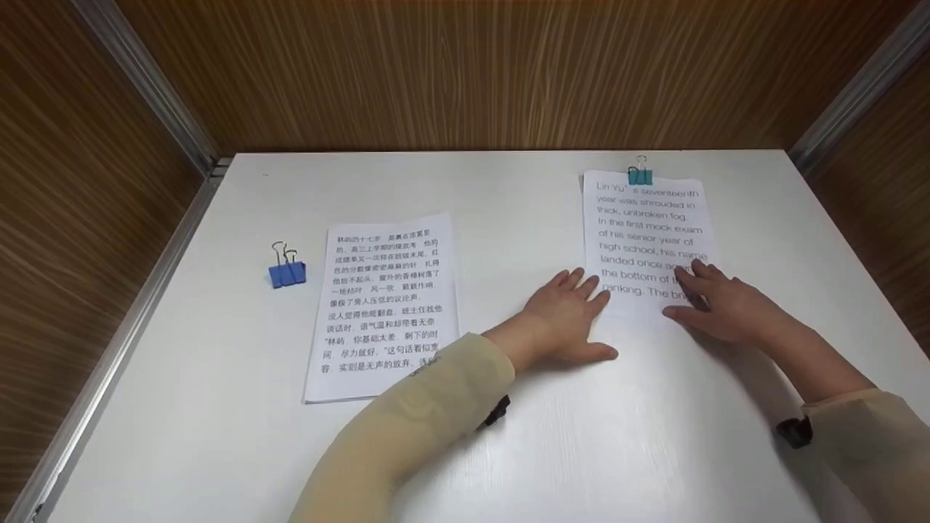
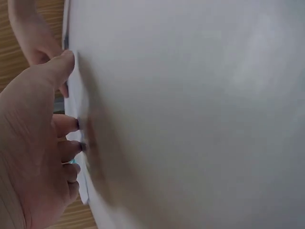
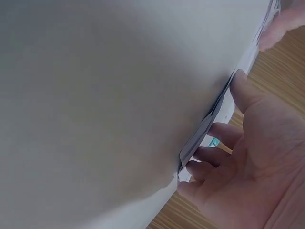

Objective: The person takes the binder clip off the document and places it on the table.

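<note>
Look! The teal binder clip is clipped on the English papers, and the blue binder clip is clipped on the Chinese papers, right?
Not quite: the blue binder clip isn't clipped on the Chinese papers. The head view shows it on the white table, left of them. The teal binder clip is clipped on the English papers.

On the printed English sheet (image 1: 643, 243) at the far right stands: "Lin Yu's seventeenth year was shrouded in thick, unbroken fog. In the first mock exam of his senior year of high school, his name landed once"; further down, "the bottom of" and "ranking. The". The right hand (image 1: 730, 301) covers the ends of the lower lines. On the printed Chinese sheet (image 1: 383, 309) at the left, the text opens "林屿的十七岁"; "高三上学期" and "班主任找他谈话时" are readable lower down. The left sleeve (image 1: 436, 392) hides its last line's end.
</note>
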A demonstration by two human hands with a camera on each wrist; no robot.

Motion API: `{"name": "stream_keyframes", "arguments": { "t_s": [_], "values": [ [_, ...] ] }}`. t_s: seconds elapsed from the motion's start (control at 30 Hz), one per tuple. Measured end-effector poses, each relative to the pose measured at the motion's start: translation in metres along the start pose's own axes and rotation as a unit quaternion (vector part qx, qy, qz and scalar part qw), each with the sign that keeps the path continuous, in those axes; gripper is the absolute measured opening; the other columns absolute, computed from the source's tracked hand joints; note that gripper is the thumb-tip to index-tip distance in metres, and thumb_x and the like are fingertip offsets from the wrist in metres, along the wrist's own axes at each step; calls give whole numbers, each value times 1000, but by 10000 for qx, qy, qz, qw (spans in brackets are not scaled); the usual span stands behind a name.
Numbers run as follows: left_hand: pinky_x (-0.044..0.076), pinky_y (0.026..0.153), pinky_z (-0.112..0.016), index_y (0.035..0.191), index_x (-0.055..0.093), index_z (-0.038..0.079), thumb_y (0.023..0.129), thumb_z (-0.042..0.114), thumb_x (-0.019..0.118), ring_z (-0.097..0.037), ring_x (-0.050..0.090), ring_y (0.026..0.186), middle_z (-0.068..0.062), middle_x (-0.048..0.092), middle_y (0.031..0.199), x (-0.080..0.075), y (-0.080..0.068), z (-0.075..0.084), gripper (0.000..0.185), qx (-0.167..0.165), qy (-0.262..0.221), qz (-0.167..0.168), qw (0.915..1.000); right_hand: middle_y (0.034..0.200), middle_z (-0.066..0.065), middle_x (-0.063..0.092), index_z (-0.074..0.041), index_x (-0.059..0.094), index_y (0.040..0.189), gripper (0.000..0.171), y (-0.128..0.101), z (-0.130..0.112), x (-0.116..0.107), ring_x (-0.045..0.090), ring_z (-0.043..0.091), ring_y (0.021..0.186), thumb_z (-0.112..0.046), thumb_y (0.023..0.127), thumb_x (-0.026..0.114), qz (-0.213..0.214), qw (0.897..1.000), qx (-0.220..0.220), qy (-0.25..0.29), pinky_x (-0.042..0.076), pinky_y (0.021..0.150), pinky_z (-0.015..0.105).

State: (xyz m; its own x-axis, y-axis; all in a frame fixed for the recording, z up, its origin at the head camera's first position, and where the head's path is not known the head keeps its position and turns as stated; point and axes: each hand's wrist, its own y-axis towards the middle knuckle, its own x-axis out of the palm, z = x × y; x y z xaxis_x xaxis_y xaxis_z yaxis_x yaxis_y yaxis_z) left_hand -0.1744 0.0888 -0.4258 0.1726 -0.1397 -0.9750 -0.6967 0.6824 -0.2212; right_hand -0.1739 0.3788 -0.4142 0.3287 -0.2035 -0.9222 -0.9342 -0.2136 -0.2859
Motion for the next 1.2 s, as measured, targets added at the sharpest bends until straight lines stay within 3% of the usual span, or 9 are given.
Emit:
{"name": "stream_keyframes", "arguments": {
  "t_s": [0.3, 0.7, 1.2],
  "values": [
    [7, 131, -35, 171, 23, 22, 98, 82, 38, -24, 10, 164, -4, 19, 177, -5, -1, 1, 96, 48, 218, -162, 9996, 167, 39, 15, 2, 29, 164, 99, 0, -1, -3, 20, 64, 149, -69, 100, 58, -18, 9999, 48, -103, 25, 115, 78],
    [9, 131, -35, 169, 31, 17, 98, 81, 41, -25, 18, 162, -9, 27, 174, -9, -6, 1, 96, 212, 306, -99, 9993, 167, 39, 14, 2, 29, 164, 96, -9, -13, -5, 18, 62, 151, -65, 102, 59, -44, 9998, 55, -184, 25, 117, 76],
    [12, 131, -38, 168, 34, 13, 100, 78, 43, -29, 24, 160, -15, 32, 171, -1, -42, -19, 94, 451, 275, -74, 9986, 165, 40, 18, 2, 32, 163, 92, -16, -47, 9, 24, 66, 146, -62, 103, 59, 74, 9989, -256, -393, 24, 118, 75]
  ]
}}
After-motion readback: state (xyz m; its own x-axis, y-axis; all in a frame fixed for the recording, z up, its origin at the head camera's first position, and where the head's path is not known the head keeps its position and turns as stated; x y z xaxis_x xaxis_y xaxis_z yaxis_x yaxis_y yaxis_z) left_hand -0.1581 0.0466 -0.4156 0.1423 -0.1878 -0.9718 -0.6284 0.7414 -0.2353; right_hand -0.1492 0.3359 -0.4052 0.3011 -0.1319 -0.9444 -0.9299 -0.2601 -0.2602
